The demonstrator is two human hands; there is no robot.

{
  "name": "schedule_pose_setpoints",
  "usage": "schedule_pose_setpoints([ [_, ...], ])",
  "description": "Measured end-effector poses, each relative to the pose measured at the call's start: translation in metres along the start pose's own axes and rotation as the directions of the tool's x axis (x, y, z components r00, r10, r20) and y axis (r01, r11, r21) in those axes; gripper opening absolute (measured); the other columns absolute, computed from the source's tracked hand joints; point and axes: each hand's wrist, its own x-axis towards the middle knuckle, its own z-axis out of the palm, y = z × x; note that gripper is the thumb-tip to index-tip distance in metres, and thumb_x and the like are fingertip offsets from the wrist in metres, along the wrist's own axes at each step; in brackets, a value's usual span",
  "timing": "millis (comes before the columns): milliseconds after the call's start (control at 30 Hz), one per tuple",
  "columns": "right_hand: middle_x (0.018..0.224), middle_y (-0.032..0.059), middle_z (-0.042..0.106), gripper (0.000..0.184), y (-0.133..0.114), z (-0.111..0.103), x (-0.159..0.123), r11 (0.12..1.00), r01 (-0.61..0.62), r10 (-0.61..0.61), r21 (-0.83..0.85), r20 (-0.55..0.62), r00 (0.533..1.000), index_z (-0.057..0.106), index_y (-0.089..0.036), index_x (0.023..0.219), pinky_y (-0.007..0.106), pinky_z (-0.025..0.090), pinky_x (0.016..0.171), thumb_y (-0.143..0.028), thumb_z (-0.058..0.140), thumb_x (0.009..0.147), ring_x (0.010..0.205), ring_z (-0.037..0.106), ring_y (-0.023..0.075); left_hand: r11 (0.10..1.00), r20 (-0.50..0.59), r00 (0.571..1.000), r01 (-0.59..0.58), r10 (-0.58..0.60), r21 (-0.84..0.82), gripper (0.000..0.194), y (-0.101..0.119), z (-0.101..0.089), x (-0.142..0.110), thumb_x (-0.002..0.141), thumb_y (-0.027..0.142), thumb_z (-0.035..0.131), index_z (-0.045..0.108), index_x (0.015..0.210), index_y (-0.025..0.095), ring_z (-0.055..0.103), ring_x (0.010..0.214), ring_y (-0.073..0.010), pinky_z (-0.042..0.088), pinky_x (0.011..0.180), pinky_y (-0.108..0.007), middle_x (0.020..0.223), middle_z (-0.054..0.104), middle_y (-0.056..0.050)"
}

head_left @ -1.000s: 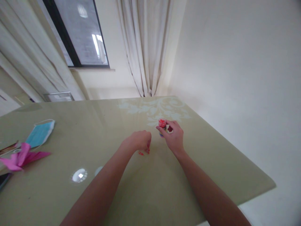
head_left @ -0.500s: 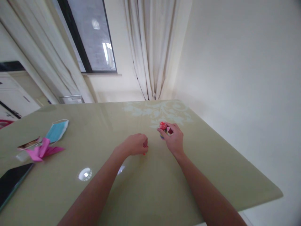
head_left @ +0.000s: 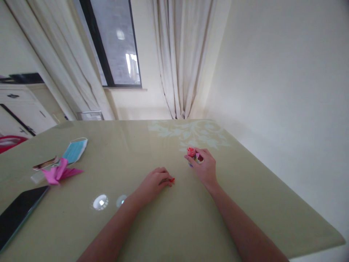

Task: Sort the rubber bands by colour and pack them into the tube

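My right hand (head_left: 205,166) is closed around a small jar (head_left: 191,152) with bright red pieces at its top. Lower down, between the fingers, other colours show, but what they belong to is too small to make out. To the left and nearer to me, my left hand (head_left: 155,183) lies low over the table with its fingertips pinched together. A small red piece (head_left: 172,180) sticks out at those fingertips; its exact kind is unclear. The two hands are apart, with the jar beyond and to the right of the left hand.
On the table (head_left: 174,225) at the left lie a blue face mask (head_left: 75,151), a pink folded-paper bird (head_left: 60,173), a brownish strip (head_left: 45,163) and a dark phone (head_left: 20,205). A white wall (head_left: 286,91) runs along the right side.
My left hand has come lower and turned, and the red piece shows more plainly at its fingertips. The right hand still holds the jar. The whole view has shifted slightly.
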Motion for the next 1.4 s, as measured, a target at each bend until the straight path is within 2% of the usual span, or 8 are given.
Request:
schedule_pose_setpoints([
  [167, 0.089, 0.0068, 0.068, 0.043, 0.001, 0.002, -0.002, 1.0, 0.004, -0.004, -0.022, 0.024, 1.0, 0.078, -0.016, 0.108, 0.032, 0.053, 0.067, -0.055, 0.076, 0.087, 0.066, 0.056, 0.0164, 0.998, -0.065, 0.996, 0.059, -0.06, -0.017, 0.014, -0.001, 0.006, 0.003, 0.097, 0.026, 0.066, 0.079, 0.103, 0.022, 0.067, 0.098, -0.0209, 0.05, 0.09, -0.031, 0.1, 0.073, -0.006],
  [400, 0.094, 0.0085, 0.069, 0.038, -0.001, 0.0, -0.005, 0.997, 0.077, -0.075, -0.026, 0.077, 0.994, 0.077, -0.018, 0.11, 0.034, 0.055, 0.069, -0.05, 0.076, 0.089, 0.074, 0.062, 0.0199, 0.998, -0.031, 0.999, 0.037, -0.039, -0.058, 0.015, 0.003, 0.006, 0.001, 0.096, 0.022, 0.065, 0.076, 0.086, 0.02, 0.065, 0.095, -0.0197, 0.05, 0.087, -0.03, 0.097, 0.069, -0.005],
  [500, 0.099, 0.0096, 0.071, 0.033, -0.002, -0.001, -0.008, 0.985, 0.16, -0.15, -0.063, 0.146, 0.978, 0.075, -0.021, 0.115, 0.037, 0.057, 0.08, -0.044, 0.076, 0.091, 0.088, 0.067, 0.0243, 0.998, -0.122, 0.991, 0.058, -0.061, -0.034, 0.013, 0.005, 0.01, 0.002, 0.096, 0.018, 0.063, 0.07, 0.086, 0.018, 0.064, 0.091, -0.0201, 0.051, 0.085, -0.032, 0.094, 0.069, -0.005],
  [667, 0.101, 0.0089, 0.072, 0.036, -0.006, 0.002, -0.016, 0.933, 0.345, -0.301, -0.105, 0.3, 0.905, 0.073, -0.023, 0.121, 0.041, 0.057, 0.087, -0.035, 0.082, 0.088, 0.096, 0.067, 0.0266, 0.986, -0.443, 0.894, -0.007, -0.069, -0.167, 0.014, 0.013, 0.001, 0.001, 0.102, 0.023, 0.057, 0.067, 0.093, 0.019, 0.064, 0.078, -0.0154, 0.052, 0.074, -0.026, 0.086, 0.07, -0.002],
  [800, 0.101, 0.0087, 0.072, 0.037, -0.015, 0.005, -0.022, 0.906, 0.413, -0.355, -0.093, 0.365, 0.861, 0.072, -0.024, 0.122, 0.04, 0.057, 0.084, -0.028, 0.083, 0.087, 0.094, 0.067, 0.0262, 0.988, -0.597, 0.801, -0.125, 0.043, -0.096, 0.013, 0.017, -0.002, -0.002, 0.101, 0.025, 0.062, 0.072, 0.097, 0.02, 0.067, 0.082, -0.0138, 0.054, 0.077, -0.024, 0.09, 0.071, -0.002],
  [933, 0.103, 0.0092, 0.072, 0.037, -0.025, 0.006, -0.028, 0.908, 0.415, -0.369, -0.05, 0.369, 0.853, 0.072, -0.024, 0.124, 0.039, 0.058, 0.084, -0.03, 0.081, 0.089, 0.095, 0.067, 0.0254, 0.983, -0.568, 0.805, -0.18, 0.169, 0.037, 0.017, 0.017, 0.006, -0.003, 0.102, 0.027, 0.06, 0.076, 0.104, 0.023, 0.068, 0.088, -0.0142, 0.056, 0.082, -0.024, 0.095, 0.071, -0.004],
  [1133, 0.1, 0.0096, 0.072, 0.031, -0.029, 0.008, -0.033, 0.895, 0.444, -0.395, -0.04, 0.388, 0.832, 0.073, -0.022, 0.12, 0.039, 0.058, 0.081, -0.031, 0.078, 0.091, 0.092, 0.067, 0.025, 0.96, -0.57, 0.784, -0.117, 0.246, 0.253, 0.026, 0.014, 0.009, -0.004, 0.105, 0.032, 0.054, 0.078, 0.101, 0.023, 0.064, 0.083, -0.0152, 0.056, 0.074, -0.025, 0.089, 0.066, -0.004],
  [1400, 0.099, 0.009, 0.072, 0.029, -0.031, 0.005, -0.028, 0.957, 0.289, -0.273, -0.01, 0.3, 0.914, 0.073, -0.025, 0.119, 0.038, 0.058, 0.084, -0.035, 0.077, 0.092, 0.092, 0.068, 0.0241, 0.887, -0.422, 0.816, -0.216, 0.394, 0.408, 0.045, 0.02, 0.007, -0.008, 0.104, 0.013, 0.048, 0.061, 0.143, 0.029, 0.065, 0.103, -0.0199, 0.058, 0.093, -0.036, 0.114, 0.07, -0.009],
])
